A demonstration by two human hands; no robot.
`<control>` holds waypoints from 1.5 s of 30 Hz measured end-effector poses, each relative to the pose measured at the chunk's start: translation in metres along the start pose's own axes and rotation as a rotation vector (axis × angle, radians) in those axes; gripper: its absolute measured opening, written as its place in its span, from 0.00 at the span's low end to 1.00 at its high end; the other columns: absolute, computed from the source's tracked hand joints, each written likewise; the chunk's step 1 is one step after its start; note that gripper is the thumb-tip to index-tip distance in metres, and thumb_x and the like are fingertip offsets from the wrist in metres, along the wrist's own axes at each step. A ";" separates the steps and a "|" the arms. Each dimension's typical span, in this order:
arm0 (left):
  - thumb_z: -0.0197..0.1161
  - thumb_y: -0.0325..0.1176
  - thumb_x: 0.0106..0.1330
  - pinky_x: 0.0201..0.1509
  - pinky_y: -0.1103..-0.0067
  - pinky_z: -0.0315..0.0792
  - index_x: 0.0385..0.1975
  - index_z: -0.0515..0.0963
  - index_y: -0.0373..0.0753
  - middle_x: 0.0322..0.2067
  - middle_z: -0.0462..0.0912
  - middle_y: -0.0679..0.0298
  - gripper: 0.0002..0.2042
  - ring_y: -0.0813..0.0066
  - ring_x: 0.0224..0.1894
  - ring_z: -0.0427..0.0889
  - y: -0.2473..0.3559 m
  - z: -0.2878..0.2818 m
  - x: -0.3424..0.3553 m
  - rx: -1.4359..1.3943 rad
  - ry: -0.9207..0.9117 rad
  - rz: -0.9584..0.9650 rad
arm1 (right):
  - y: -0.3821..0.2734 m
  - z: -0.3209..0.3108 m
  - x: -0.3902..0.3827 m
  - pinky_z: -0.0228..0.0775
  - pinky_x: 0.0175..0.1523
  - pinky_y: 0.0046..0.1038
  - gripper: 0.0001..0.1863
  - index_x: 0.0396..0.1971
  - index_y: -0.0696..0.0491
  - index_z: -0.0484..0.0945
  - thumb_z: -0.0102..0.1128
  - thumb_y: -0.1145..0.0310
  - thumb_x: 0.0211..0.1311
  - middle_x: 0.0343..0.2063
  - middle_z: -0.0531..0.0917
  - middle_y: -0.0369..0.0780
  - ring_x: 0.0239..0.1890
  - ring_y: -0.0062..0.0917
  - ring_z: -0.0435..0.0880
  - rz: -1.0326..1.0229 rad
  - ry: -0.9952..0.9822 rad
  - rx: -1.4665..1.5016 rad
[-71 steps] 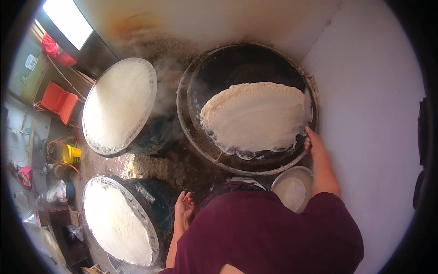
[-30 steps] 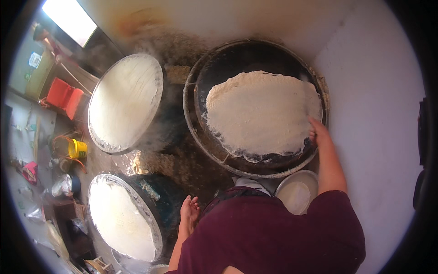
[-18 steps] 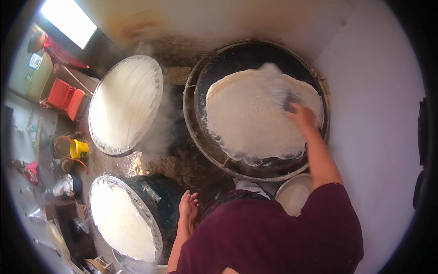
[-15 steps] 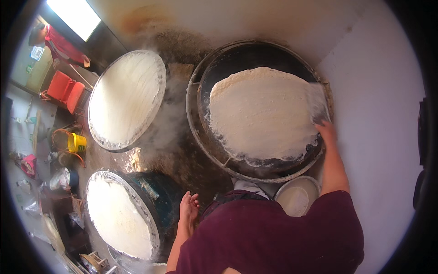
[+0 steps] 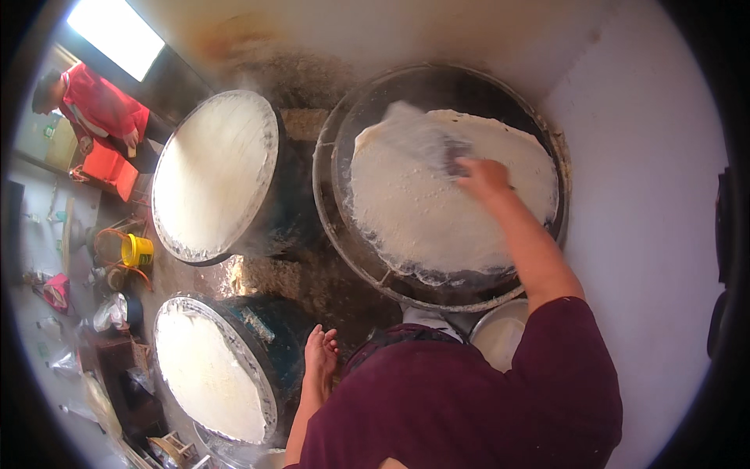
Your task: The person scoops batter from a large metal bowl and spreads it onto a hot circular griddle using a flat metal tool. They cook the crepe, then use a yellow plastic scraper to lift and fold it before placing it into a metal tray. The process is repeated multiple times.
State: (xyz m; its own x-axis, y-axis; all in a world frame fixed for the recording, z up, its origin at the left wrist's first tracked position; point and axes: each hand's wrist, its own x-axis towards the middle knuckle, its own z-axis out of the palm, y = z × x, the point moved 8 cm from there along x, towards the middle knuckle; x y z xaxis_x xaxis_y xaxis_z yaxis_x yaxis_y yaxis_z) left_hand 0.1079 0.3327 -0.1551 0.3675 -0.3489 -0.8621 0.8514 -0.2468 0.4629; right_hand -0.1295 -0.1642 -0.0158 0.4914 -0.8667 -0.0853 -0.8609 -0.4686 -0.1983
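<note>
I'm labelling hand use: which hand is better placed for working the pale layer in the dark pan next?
Probably the right hand: it is above the pale layer, gripping a blurred flat tool. The left hand, apparently empty, is near the body, outside the dark pan.

Round dark pan [image 5: 437, 82]: bearing surface.
Pale layer [image 5: 449, 217] spread directly on it; far side bare.

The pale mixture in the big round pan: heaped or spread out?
Spread out: the pale mixture lies as a broad sheet, with the dark pan showing beyond its far edge.
</note>
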 end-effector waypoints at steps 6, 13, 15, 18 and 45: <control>0.45 0.33 0.64 0.27 0.77 0.66 0.60 0.55 0.48 0.34 0.76 0.62 0.23 0.77 0.25 0.70 -0.026 -0.018 0.009 -0.005 0.019 -0.088 | 0.217 -0.019 -0.107 0.70 0.32 0.31 0.27 0.48 0.49 0.75 0.65 0.55 0.47 0.26 0.81 0.40 0.28 0.31 0.79 0.740 0.218 0.536; 0.44 0.34 0.65 0.29 0.77 0.65 0.59 0.58 0.50 0.35 0.76 0.63 0.21 0.75 0.26 0.68 -0.027 -0.026 0.007 0.014 0.090 -0.139 | 0.047 0.027 -0.012 0.59 0.20 0.19 0.23 0.47 0.44 0.76 0.64 0.56 0.49 0.15 0.68 0.29 0.15 0.15 0.64 0.359 -0.356 0.971; 0.44 0.35 0.65 0.30 0.76 0.65 0.59 0.58 0.49 0.35 0.76 0.63 0.21 0.76 0.27 0.68 -0.016 -0.016 0.005 0.017 0.075 -0.111 | -0.025 0.024 0.016 0.68 0.43 0.32 0.24 0.46 0.47 0.77 0.63 0.57 0.45 0.38 0.81 0.41 0.36 0.30 0.79 0.007 -0.310 0.511; 0.45 0.35 0.65 0.29 0.77 0.65 0.60 0.57 0.48 0.35 0.77 0.63 0.22 0.76 0.26 0.68 -0.003 -0.004 0.003 0.031 0.054 -0.056 | -0.046 0.007 0.042 0.69 0.44 0.36 0.23 0.45 0.43 0.77 0.63 0.58 0.43 0.37 0.81 0.43 0.39 0.35 0.79 -0.106 -0.121 0.111; 0.45 0.32 0.65 0.28 0.79 0.66 0.61 0.54 0.47 0.34 0.77 0.61 0.23 0.78 0.24 0.70 -0.007 -0.007 0.006 0.051 0.090 -0.053 | 0.196 -0.028 0.012 0.69 0.43 0.32 0.26 0.46 0.50 0.76 0.65 0.55 0.45 0.33 0.82 0.41 0.38 0.31 0.80 0.380 0.239 0.044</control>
State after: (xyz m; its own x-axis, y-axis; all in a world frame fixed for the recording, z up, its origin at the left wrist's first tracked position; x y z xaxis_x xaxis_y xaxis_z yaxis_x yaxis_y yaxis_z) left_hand 0.1072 0.3388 -0.1649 0.3566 -0.2522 -0.8996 0.8514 -0.3088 0.4241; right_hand -0.2961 -0.2712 -0.0288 0.0926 -0.9935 0.0669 -0.9654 -0.1060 -0.2384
